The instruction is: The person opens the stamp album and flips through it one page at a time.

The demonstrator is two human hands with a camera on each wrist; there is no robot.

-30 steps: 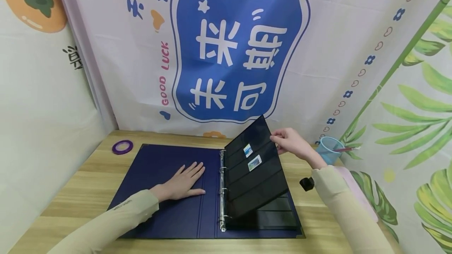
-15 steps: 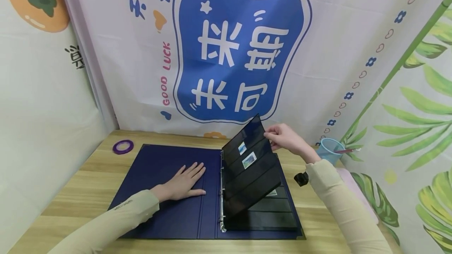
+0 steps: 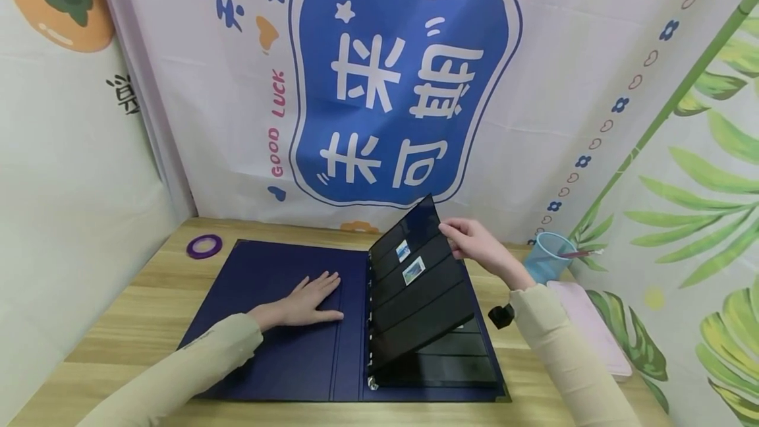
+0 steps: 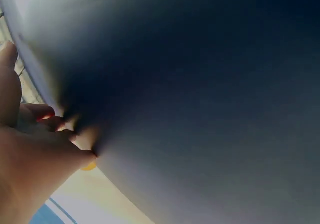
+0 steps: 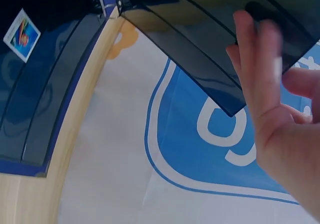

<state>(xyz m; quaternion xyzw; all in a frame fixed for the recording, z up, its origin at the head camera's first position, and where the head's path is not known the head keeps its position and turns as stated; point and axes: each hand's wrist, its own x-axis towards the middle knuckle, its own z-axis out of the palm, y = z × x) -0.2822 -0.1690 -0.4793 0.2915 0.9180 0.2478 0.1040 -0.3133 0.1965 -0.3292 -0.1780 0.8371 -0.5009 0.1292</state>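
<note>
A dark blue ring-binder stamp album (image 3: 279, 259) lies open on the wooden table. My left hand (image 3: 304, 302) rests flat, fingers spread, on its inside cover. In the left wrist view that hand (image 4: 37, 149) is against the dark cover. With thumb and fingers, my right hand (image 3: 479, 242) pinches the outer edge of a black stamp page (image 3: 415, 315), raised at a slant from the rings. Two small stamps (image 3: 414, 270) sit in the strips of this page. Under it lie more black pages (image 3: 456, 368); the right wrist view shows a colourful stamp (image 5: 22, 36) on one.
A purple roll of tape (image 3: 204, 246) lies beyond the album at the left. To the right stand a blue mesh pen cup (image 3: 545, 259) with a pen and a pale pink flat item (image 3: 593, 328). A printed cloth (image 3: 237, 137) hangs behind the table.
The raised page has tipped a little further left, and my right hand has travelled left with its edge. My left hand has stayed flat on the cover.
</note>
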